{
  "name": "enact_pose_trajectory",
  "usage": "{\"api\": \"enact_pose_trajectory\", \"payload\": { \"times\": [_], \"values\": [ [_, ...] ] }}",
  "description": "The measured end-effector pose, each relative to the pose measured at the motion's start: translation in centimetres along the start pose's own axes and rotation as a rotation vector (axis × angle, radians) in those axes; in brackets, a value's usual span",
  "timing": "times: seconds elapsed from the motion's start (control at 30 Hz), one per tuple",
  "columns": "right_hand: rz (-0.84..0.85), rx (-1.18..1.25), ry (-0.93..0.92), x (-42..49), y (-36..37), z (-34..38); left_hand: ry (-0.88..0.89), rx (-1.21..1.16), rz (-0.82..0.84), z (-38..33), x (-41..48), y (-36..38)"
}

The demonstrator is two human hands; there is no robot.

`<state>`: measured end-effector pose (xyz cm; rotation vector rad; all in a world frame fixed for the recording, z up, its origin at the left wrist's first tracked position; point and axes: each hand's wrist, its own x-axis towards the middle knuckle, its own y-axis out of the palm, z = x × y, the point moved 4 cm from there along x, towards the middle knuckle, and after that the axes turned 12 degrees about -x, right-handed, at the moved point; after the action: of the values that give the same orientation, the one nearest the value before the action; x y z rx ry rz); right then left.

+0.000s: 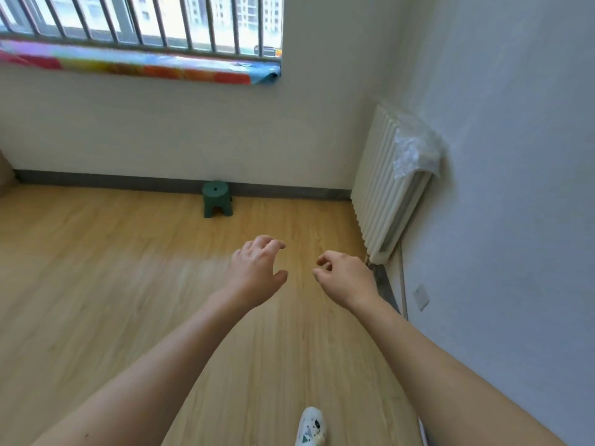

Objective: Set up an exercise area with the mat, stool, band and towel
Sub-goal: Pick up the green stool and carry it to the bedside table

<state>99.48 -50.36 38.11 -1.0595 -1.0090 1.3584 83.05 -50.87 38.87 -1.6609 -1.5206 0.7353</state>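
Note:
A small dark green plastic stool (217,199) stands upright on the wooden floor against the grey skirting board under the window. My left hand (257,267) and my right hand (346,276) are stretched forward over the floor, well short of the stool. Both hold nothing, with fingers loosely curled. No mat, band or towel shows in the head view.
A white radiator (384,188) with clear plastic wrap on top hangs on the right wall. A barred window with a colourful cloth (135,64) along its sill is above. My foot in a patterned white sock (311,428) is at the bottom. A wall socket (421,296) sits low right.

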Motion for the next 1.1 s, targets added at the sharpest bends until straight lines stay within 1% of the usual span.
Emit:
{"api": "enact_pose_trajectory", "payload": {
  "times": [0.23, 0.37, 0.57, 0.6, 0.7, 0.8, 0.83, 0.93, 1.0, 1.1],
  "values": [
    [-0.005, -0.016, -0.174, 16.1, -1.8, 3.2, -0.152, -0.03, -0.095, 3.6, 14.3, -2.3],
    [0.021, -0.005, -0.276, 23.4, -1.7, 5.9, -0.23, -0.05, -0.133, 6.4, 19.1, -3.2],
    [0.076, 0.024, -0.359, 31.3, 0.4, 11.2, -0.323, -0.084, -0.181, 12.2, 25.1, -5.1],
    [0.078, 0.03, -0.359, 31.6, 0.5, 11.4, -0.325, -0.097, -0.179, 12.5, 25.5, -5.1],
    [0.092, 0.023, -0.367, 36.4, 1.3, 13.6, -0.336, -0.136, -0.195, 15.6, 29.9, -5.8],
    [0.085, 0.019, -0.341, 43.1, 1.9, 16.9, -0.341, -0.205, -0.196, 20.1, 36.2, -7.2],
    [0.083, 0.024, -0.341, 43.5, 1.8, 17.2, -0.339, -0.209, -0.188, 20.4, 36.6, -7.5],
    [0.118, 0.016, -0.331, 48.9, 2.5, 20.8, -0.331, -0.22, -0.174, 24.4, 41.4, -9.8],
    [0.137, 0.016, -0.326, 53.7, 3.2, 24.9, -0.354, -0.225, -0.17, 28.8, 45.0, -12.5],
    [0.151, 0.076, -0.318, 58.7, 4.2, 29.4, -0.355, -0.215, -0.177, 33.7, 49.4, -15.9]
  ]
}}
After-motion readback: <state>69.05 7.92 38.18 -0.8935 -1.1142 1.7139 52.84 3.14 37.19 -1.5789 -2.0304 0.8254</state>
